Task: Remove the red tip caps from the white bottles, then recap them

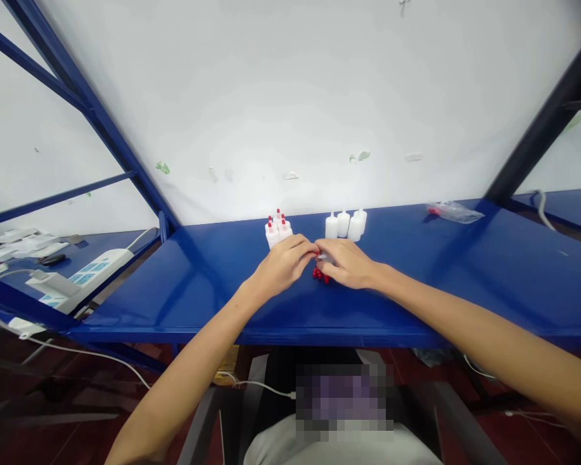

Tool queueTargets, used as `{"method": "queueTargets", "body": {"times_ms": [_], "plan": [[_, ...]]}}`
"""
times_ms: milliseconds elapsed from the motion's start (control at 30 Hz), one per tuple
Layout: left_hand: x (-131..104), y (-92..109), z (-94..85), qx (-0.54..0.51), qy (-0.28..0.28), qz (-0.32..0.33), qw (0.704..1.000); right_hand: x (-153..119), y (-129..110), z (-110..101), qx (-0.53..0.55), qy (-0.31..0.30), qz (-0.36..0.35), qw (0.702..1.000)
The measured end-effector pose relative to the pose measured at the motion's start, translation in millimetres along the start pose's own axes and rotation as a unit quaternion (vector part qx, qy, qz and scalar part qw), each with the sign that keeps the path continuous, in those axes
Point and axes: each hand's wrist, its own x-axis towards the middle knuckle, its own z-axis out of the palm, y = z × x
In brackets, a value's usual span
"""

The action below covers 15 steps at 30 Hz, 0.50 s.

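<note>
My left hand (283, 263) pinches a small red cap (317, 253) between thumb and fingertips. It meets my right hand (346, 263), whose fingers are closed around a white squeeze bottle (323, 257); only a pale bit of it shows, the rest is covered by the hand. Just below the fingers, a small pile of loose red caps (321, 276) lies on the blue table. Behind my left hand stands a cluster of white bottles (272, 236) with red caps on their tips. Beyond my right hand are several white bottles (343, 223) with bare nozzles, upright.
The blue table (213, 278) backs onto a white wall. A clear plastic bag (458, 212) with something red lies at the back right. Blue frame posts (104, 123) rise at the left, near a white power strip (94, 268). Cables hang below the table.
</note>
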Motion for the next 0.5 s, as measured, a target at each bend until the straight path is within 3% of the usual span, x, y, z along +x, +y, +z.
{"method": "queueTargets", "body": {"times_ms": [333, 500], "plan": [[2, -20, 19.4, 0.019, 0.069, 0.060, 0.996, 1, 8, 1, -0.059, 0.037, 0.075, 0.995], [-2, -20, 23.6, 0.053, 0.041, 0.065, 0.996, 2, 6, 2, -0.081, 0.032, 0.085, 0.993]]}}
